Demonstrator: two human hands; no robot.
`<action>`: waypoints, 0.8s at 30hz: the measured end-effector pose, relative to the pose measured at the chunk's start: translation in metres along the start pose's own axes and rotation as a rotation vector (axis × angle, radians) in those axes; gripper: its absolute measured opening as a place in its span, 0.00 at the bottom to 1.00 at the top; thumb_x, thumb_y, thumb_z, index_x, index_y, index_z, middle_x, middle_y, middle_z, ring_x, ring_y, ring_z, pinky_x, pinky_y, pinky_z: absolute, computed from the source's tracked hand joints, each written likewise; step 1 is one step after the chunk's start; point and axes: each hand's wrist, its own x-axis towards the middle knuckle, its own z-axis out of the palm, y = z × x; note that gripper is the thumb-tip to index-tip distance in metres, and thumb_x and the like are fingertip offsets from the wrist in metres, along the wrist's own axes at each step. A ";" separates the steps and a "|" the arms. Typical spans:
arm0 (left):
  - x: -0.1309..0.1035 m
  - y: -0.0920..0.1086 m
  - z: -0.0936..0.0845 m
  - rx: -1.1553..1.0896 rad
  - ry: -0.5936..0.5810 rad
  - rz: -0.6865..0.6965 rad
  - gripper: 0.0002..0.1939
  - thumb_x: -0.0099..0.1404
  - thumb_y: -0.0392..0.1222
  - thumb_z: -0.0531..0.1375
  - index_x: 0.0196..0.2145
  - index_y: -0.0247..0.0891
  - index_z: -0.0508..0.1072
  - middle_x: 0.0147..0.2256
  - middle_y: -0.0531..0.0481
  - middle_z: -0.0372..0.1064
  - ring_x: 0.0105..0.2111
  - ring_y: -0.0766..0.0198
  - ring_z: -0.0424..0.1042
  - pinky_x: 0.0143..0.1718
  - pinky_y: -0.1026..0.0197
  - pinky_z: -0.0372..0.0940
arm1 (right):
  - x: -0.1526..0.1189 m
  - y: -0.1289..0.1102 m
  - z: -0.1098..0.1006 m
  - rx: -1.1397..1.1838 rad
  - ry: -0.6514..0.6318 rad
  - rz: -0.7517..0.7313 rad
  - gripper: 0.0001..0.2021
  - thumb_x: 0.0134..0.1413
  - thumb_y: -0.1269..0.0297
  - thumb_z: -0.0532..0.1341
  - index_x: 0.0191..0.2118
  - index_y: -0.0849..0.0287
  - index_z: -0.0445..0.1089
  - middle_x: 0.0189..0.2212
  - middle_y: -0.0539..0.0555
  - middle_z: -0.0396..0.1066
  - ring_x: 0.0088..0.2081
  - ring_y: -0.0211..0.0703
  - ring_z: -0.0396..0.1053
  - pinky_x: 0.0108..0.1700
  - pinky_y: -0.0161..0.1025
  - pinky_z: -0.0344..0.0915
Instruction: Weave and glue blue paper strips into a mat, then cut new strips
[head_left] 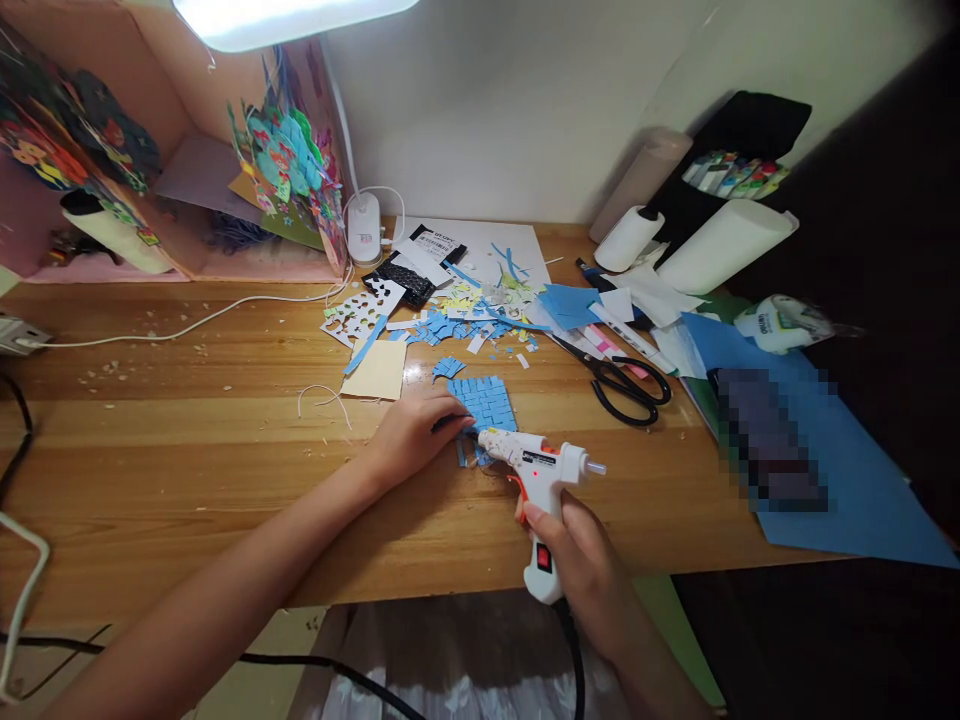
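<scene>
A square covered with small blue paper pieces (491, 400) lies on the wooden table (187, 450). My left hand (416, 430) rests at its left edge, fingers pressed together; whatever they pinch is too small to name. In my right hand (577, 550) is a white hot glue gun (536, 470), with a finger at its orange trigger. The nozzle points left, close to my left fingertips and the square's lower edge. Small blue pieces (471, 455) lie under the nozzle, and a few more (448, 367) sit just above the square.
Black scissors (626, 385) lie to the right, near a blue sheet (847, 460) bearing a blurred dark object. Paper scraps (450, 325) spread behind the square. A cream card (375, 370) lies at left. The gun's black cord (574, 650) hangs over the front edge.
</scene>
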 end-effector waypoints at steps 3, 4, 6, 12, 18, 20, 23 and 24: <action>0.000 0.000 0.000 -0.001 0.000 0.004 0.08 0.64 0.39 0.56 0.32 0.36 0.74 0.31 0.48 0.73 0.32 0.65 0.71 0.35 0.63 0.65 | 0.001 0.001 0.000 -0.004 0.014 -0.005 0.17 0.48 0.48 0.55 0.31 0.57 0.71 0.30 0.54 0.72 0.32 0.47 0.66 0.33 0.37 0.60; 0.000 -0.001 0.000 -0.002 0.001 0.006 0.08 0.64 0.39 0.56 0.32 0.35 0.73 0.31 0.48 0.73 0.32 0.65 0.71 0.35 0.62 0.65 | 0.001 0.001 0.001 -0.001 0.012 -0.006 0.18 0.48 0.48 0.55 0.32 0.58 0.71 0.29 0.54 0.72 0.32 0.47 0.66 0.33 0.37 0.60; 0.000 -0.001 0.000 -0.009 -0.003 0.006 0.08 0.64 0.39 0.56 0.32 0.35 0.73 0.31 0.48 0.72 0.32 0.65 0.70 0.35 0.62 0.65 | 0.001 0.001 0.001 0.016 -0.003 0.009 0.18 0.48 0.48 0.55 0.32 0.58 0.72 0.26 0.53 0.72 0.29 0.46 0.66 0.32 0.37 0.61; -0.002 0.002 -0.003 -0.031 -0.035 -0.006 0.07 0.64 0.39 0.56 0.32 0.36 0.72 0.32 0.49 0.72 0.33 0.65 0.70 0.36 0.63 0.65 | -0.004 0.008 -0.006 0.263 0.043 0.137 0.16 0.44 0.52 0.59 0.34 0.58 0.74 0.34 0.55 0.74 0.36 0.50 0.70 0.39 0.40 0.64; -0.003 0.003 -0.004 -0.012 -0.068 0.053 0.08 0.65 0.39 0.55 0.30 0.36 0.71 0.34 0.47 0.70 0.35 0.64 0.69 0.37 0.60 0.65 | 0.008 0.024 -0.020 0.504 0.050 0.028 0.13 0.43 0.56 0.58 0.31 0.59 0.73 0.21 0.52 0.68 0.22 0.41 0.62 0.25 0.37 0.58; -0.003 0.003 -0.006 -0.004 -0.093 0.069 0.08 0.65 0.39 0.54 0.30 0.36 0.71 0.35 0.46 0.69 0.35 0.64 0.68 0.38 0.59 0.65 | 0.017 0.027 -0.022 0.560 0.042 -0.056 0.13 0.42 0.56 0.57 0.30 0.59 0.72 0.16 0.50 0.62 0.19 0.40 0.57 0.23 0.37 0.53; -0.002 0.006 -0.011 -0.018 -0.152 0.073 0.09 0.65 0.41 0.55 0.32 0.36 0.72 0.36 0.46 0.69 0.37 0.63 0.68 0.39 0.59 0.65 | 0.030 0.027 -0.022 0.626 0.044 -0.128 0.14 0.42 0.55 0.57 0.30 0.60 0.71 0.16 0.49 0.59 0.19 0.38 0.54 0.22 0.36 0.50; -0.002 0.007 -0.013 -0.026 -0.176 0.069 0.09 0.65 0.41 0.54 0.33 0.36 0.72 0.37 0.46 0.69 0.37 0.64 0.68 0.40 0.59 0.65 | 0.033 0.026 -0.021 0.642 0.044 -0.133 0.14 0.42 0.54 0.57 0.31 0.60 0.70 0.16 0.48 0.59 0.20 0.38 0.53 0.23 0.36 0.49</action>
